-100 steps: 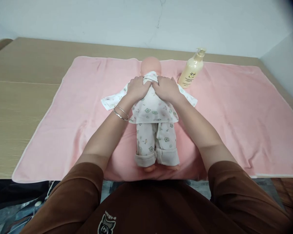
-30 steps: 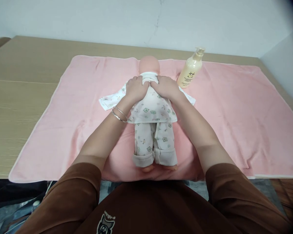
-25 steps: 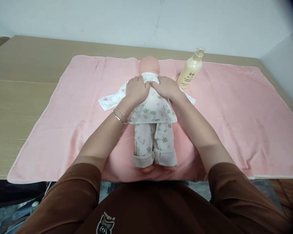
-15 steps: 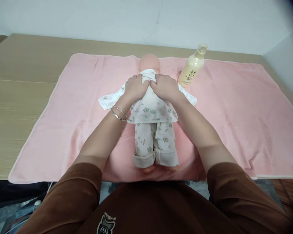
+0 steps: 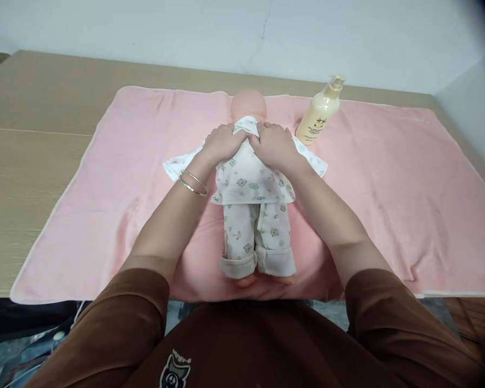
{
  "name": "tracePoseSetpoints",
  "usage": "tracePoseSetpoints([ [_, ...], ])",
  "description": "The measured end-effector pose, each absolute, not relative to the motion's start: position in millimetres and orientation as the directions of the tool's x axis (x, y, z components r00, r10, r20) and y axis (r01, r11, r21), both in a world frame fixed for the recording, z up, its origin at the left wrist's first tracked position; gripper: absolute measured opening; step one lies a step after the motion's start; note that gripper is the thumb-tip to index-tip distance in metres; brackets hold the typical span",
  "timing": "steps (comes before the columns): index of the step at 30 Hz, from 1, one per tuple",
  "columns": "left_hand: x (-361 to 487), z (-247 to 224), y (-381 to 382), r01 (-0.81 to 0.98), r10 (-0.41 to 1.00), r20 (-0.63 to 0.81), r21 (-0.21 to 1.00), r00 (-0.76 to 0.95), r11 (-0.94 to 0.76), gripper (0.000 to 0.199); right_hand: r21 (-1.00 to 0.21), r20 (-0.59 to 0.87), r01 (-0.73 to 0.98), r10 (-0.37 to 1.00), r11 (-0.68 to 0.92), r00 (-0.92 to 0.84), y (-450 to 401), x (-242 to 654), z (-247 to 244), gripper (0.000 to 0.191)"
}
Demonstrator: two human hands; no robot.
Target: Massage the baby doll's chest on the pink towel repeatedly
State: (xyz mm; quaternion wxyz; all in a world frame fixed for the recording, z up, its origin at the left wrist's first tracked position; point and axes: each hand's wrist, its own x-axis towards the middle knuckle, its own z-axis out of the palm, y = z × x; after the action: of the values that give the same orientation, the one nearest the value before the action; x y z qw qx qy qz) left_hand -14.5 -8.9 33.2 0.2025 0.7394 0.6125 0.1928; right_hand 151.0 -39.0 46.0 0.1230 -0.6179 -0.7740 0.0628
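- Nearest, here come the trousers (image 5: 240,231) of the doll (image 5: 251,186), lying seemingly face down on a blanket (image 5: 388,205).
- Across its upper back, left hand (image 5: 224,143) and right hand (image 5: 277,145) rest on the shirt (image 5: 246,168): fingers together, thumbs almost meeting; gripping or not, can't tell.
- Level palms and light, even pressure should serve best.
- Just right of the doll, a bottle (image 5: 318,117).

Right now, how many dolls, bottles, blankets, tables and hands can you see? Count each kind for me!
Doll: 1
Bottle: 1
Blanket: 1
Table: 1
Hands: 2 (left hand, right hand)
Total: 6
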Motion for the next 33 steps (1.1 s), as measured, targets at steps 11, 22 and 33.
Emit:
tracePoseSetpoints([
  [11,-4.4,32.5,-13.8,0.836,0.992,0.083,0.535,0.092,-0.122,0.053,-0.303,0.07,0.939,0.987,0.161,-0.146,-30.3,159.9,45.5,0.06],
  [22,-6.2,26.1,-9.2,0.861,0.987,0.099,0.482,0.13,-0.162,0.053,-0.387,0.071,0.907,0.986,0.164,-0.148,-26.0,165.0,46.5,0.054],
  [33,-5.9,26.5,-10.8,0.852,0.99,0.084,0.505,0.113,-0.14,0.054,-0.295,0.132,0.934,0.977,0.2,-0.168,-28.9,158.7,42.8,0.055],
])
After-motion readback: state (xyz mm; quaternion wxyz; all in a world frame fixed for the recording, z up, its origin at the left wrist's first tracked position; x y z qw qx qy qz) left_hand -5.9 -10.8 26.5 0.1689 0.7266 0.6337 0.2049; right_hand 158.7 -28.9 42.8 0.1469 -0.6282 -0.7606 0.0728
